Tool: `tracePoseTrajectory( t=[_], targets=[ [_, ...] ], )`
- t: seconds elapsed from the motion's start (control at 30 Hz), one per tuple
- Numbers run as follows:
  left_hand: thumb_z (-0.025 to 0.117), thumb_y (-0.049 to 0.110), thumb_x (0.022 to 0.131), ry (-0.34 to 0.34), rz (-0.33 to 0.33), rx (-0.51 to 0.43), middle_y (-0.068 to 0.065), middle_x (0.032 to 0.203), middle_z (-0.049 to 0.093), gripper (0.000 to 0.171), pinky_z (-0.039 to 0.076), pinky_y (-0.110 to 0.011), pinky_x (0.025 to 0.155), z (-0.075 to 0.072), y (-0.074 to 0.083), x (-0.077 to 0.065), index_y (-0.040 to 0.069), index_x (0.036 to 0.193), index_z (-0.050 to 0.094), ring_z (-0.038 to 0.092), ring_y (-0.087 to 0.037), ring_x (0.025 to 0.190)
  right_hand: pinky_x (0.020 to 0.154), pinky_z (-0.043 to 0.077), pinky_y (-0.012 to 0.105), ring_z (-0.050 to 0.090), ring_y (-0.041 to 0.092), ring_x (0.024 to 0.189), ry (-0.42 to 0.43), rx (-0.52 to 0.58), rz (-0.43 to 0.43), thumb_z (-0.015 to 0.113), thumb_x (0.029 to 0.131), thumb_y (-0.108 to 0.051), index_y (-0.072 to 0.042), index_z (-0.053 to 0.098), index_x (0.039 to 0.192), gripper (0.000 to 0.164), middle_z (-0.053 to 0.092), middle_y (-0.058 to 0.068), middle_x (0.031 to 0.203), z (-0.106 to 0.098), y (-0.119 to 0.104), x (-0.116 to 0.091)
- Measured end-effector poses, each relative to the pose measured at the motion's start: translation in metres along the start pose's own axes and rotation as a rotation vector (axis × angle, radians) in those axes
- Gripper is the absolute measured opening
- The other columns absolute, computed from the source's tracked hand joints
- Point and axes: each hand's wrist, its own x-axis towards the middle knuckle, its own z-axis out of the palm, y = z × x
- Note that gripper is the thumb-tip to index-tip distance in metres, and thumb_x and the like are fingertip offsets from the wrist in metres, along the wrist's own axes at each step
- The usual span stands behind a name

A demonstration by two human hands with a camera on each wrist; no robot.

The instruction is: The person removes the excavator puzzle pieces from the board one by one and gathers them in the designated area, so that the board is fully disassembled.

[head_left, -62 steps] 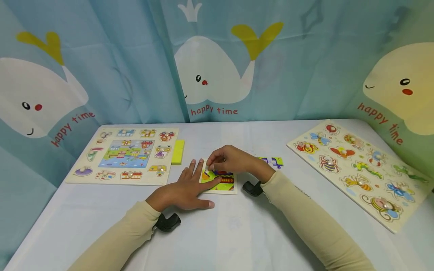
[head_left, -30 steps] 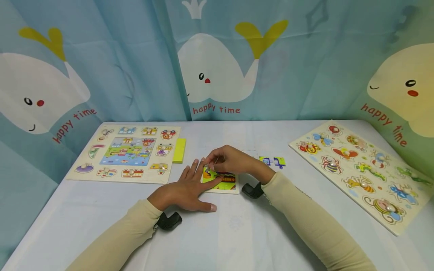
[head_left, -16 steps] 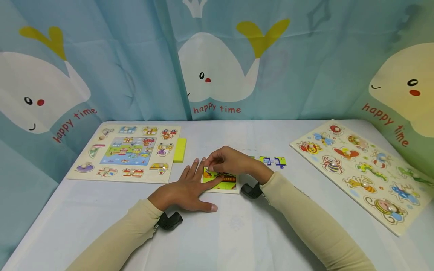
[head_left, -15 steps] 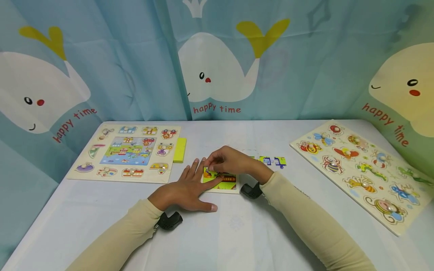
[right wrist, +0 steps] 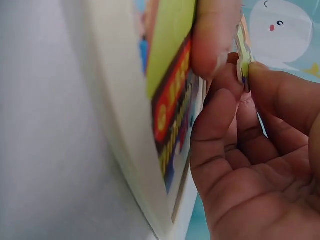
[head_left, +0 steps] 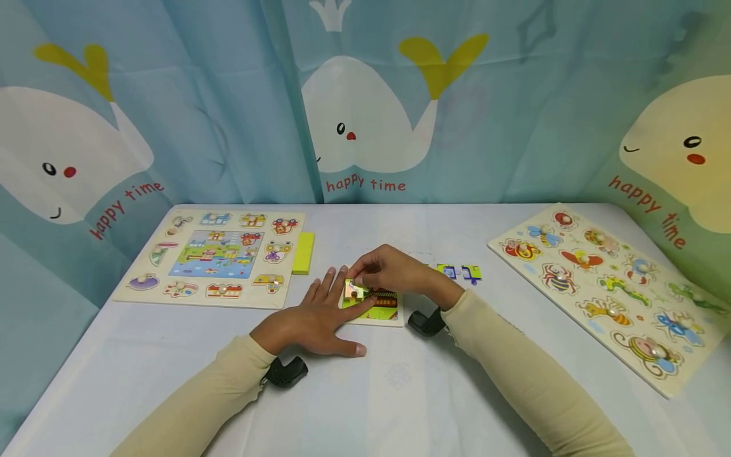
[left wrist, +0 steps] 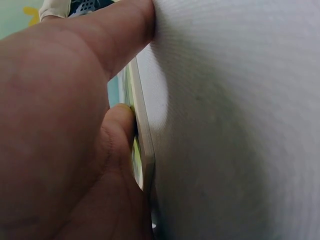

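A small jigsaw puzzle board [head_left: 394, 321] with a pale frame and a yellow-green vehicle picture lies flat at the middle of the table. My left hand [head_left: 311, 327] rests over its left side with fingers spread; the index finger reaches across the picture and the thumb lies on the cloth. In the left wrist view, the board's edge [left wrist: 144, 135] runs beside this hand. My right hand [head_left: 394, 270] pinches a jigsaw piece [right wrist: 243, 57] between thumb and fingers, above the board's upper left part. The piece is tilted, its face catching light, and my right fingers hide part of the picture.
Several loose jigsaw pieces [head_left: 447, 271] lie just right of my right wrist. A yellow block [head_left: 302, 254] sits beside a large knob puzzle [head_left: 143, 298] at left. An insect knob puzzle [head_left: 577, 297] lies at right. A whale-print curtain [head_left: 365, 120] stands behind.
The piece under my right fingertips has tilted up and now shows a shiny face at the board's upper left. Both hands have stayed nearly in place; the view shifted slightly.
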Motion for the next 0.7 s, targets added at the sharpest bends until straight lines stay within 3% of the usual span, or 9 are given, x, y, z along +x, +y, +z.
tracePoseTrajectory(
  t=[0.13,0.3,0.7],
  targets=[
    [0.056,0.065,0.087,0.0,0.0,0.005,-0.014,0.157,-0.025,0.083,-0.007,-0.053,0.113,0.0,0.0,0.0,0.036,0.155,0.019,-0.028,-0.032,0.14,0.07,0.048,0.029,0.056,0.016,0.073,0.024,-0.007,0.003,0.059,0.096,-0.004,-0.001,0.07,0.109,0.018,0.068,0.004,0.092,-0.005,0.0,-0.004],
    [0.056,0.066,0.087,0.0,-0.009,0.001,-0.014,0.157,-0.026,0.082,-0.007,-0.052,0.113,0.0,0.0,0.001,0.038,0.155,0.019,-0.028,-0.031,0.14,0.075,0.049,0.029,0.058,0.015,0.082,0.057,-0.009,0.008,0.059,0.095,-0.004,-0.001,0.071,0.11,0.019,0.07,0.004,0.1,-0.011,0.002,-0.01],
    [0.057,0.066,0.086,0.002,-0.017,-0.005,-0.014,0.157,-0.026,0.083,-0.006,-0.052,0.113,0.0,0.001,0.001,0.039,0.155,0.019,-0.027,-0.031,0.141,0.072,0.048,0.031,0.057,0.019,0.078,0.091,-0.008,0.066,0.06,0.095,-0.006,-0.002,0.071,0.109,0.018,0.07,0.005,0.096,-0.022,0.005,-0.022]
  ],
)
